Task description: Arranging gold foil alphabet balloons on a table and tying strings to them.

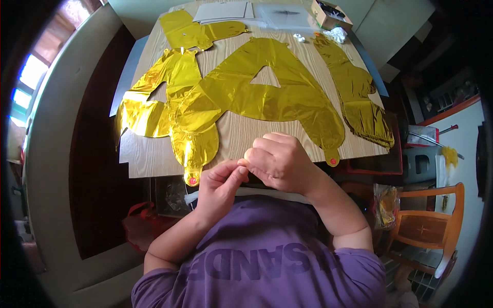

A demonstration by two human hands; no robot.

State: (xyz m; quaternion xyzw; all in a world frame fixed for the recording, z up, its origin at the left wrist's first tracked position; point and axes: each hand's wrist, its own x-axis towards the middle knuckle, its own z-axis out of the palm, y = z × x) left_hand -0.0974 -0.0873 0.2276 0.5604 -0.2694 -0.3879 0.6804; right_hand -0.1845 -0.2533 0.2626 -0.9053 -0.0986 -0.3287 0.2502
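Observation:
My left hand [220,187] and my right hand [280,161] meet just off the table's near edge, fingertips pinched together. Whatever sits between them is too small or too hidden to make out. Beyond them a flat gold foil letter balloon [280,108], shaped like an A, spreads over the table, with a red dot on the tab at its lower right foot. A second gold foil balloon [182,77] overlaps it on the left, and a tab with a red dot [192,180] hangs over the near edge beside my left hand.
More gold foil lies at the far left [179,33], and a stack of folded gold foil balloons [354,92] at the right. White sheets [223,11], a small box [331,15] and crumpled white tissue [336,35] are at the back. A wooden chair [423,226] stands on the right.

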